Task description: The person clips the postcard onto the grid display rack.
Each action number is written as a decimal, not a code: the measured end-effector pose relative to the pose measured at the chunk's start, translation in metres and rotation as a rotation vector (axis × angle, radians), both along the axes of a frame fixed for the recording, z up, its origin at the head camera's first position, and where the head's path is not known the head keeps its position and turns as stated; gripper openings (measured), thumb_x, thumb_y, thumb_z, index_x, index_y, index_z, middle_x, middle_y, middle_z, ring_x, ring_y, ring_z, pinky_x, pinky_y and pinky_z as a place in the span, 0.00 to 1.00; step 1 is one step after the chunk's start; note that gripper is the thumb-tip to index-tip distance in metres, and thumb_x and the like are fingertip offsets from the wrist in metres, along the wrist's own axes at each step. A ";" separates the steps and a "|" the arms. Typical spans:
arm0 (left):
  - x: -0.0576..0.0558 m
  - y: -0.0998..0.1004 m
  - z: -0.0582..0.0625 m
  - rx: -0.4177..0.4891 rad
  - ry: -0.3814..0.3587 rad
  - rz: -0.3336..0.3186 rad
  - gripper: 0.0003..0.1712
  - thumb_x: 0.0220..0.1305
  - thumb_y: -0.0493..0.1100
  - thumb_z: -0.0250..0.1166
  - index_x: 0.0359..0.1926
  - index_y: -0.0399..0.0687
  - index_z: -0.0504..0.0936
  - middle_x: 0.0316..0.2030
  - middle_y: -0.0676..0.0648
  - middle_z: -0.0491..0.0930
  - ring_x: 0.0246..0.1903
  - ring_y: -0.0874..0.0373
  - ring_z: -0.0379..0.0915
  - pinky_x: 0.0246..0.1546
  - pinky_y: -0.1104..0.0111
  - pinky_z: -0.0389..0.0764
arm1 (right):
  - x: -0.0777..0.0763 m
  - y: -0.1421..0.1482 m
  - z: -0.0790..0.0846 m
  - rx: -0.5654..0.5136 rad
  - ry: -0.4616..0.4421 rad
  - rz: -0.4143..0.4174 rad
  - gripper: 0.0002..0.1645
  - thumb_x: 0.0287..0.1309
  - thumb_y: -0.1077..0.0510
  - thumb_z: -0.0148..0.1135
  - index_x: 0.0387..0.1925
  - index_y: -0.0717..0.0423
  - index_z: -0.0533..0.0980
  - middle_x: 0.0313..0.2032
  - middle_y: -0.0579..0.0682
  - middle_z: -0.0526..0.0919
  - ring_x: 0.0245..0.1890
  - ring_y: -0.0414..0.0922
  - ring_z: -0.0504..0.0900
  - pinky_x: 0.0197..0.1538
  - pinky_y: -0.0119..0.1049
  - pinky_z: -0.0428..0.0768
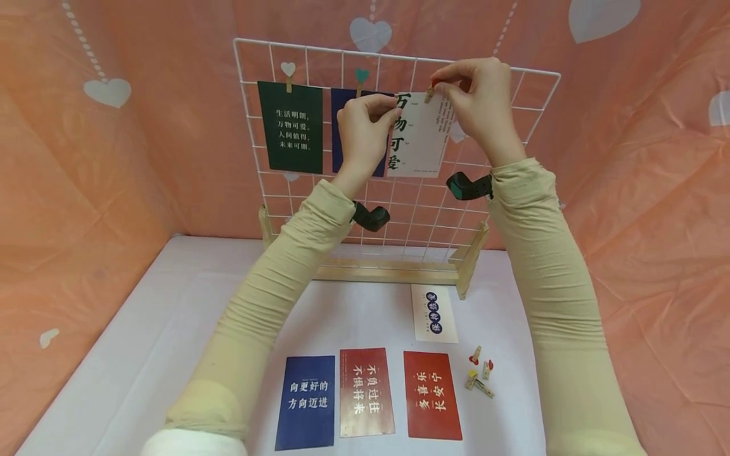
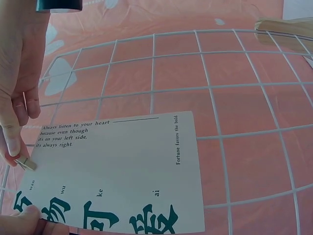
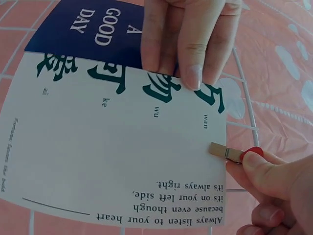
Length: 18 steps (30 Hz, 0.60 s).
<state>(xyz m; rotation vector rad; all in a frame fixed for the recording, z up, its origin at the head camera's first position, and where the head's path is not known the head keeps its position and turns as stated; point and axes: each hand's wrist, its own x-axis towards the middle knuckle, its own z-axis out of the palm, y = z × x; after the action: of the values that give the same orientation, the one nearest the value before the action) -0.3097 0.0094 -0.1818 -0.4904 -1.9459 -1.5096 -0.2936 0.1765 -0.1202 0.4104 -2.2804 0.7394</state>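
Right grip (image 1: 481, 98) pinches a clothespin (image 3: 219, 149), partly hiding its red top (image 3: 254, 150).

Bench (image 1: 188, 285): pale, whitish surface;
Backdrop (image 1: 199, 164): peach-pink fabric, creased, rising behind and at both sides of the bench;
Hearts (image 1: 108, 92): white, scattered over the fabric;
Dotted strings (image 1: 82, 39): white, leftmost leading down to a heart

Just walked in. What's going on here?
A person's left hand holds the left edge of a white rectangular card with dark green lettering at a white wire grid, while the right hand pinches a red-topped wooden clip at the card's top edge. A dark green rectangular card and a dark blue rectangular card hang clipped beside it. On the white table lie four printed rectangular cards and several small wooden clips.
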 end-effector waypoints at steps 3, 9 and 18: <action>-0.001 0.000 0.000 -0.003 -0.002 0.008 0.09 0.61 0.40 0.67 0.42 0.43 0.87 0.31 0.48 0.85 0.29 0.63 0.78 0.32 0.77 0.75 | -0.002 -0.001 0.002 0.009 -0.022 -0.008 0.11 0.64 0.57 0.61 0.42 0.55 0.85 0.39 0.50 0.86 0.23 0.42 0.68 0.25 0.32 0.63; -0.001 0.000 -0.001 -0.011 -0.014 0.017 0.09 0.62 0.40 0.67 0.41 0.43 0.87 0.32 0.47 0.85 0.31 0.62 0.78 0.33 0.76 0.76 | -0.004 -0.002 0.001 0.010 -0.063 -0.003 0.11 0.64 0.55 0.61 0.42 0.54 0.85 0.39 0.50 0.86 0.22 0.41 0.67 0.25 0.31 0.63; -0.003 0.000 0.000 -0.012 -0.013 0.018 0.08 0.61 0.40 0.68 0.41 0.43 0.87 0.34 0.48 0.85 0.33 0.63 0.80 0.36 0.77 0.76 | -0.004 -0.003 0.001 0.036 -0.055 -0.011 0.12 0.64 0.55 0.60 0.42 0.55 0.85 0.39 0.50 0.86 0.23 0.40 0.68 0.26 0.31 0.63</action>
<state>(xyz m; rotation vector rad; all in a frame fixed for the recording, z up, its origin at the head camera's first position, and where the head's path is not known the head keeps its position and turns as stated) -0.3123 0.0090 -0.1822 -0.4684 -1.9652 -1.4946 -0.2978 0.1738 -0.1187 0.3982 -2.3486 0.7132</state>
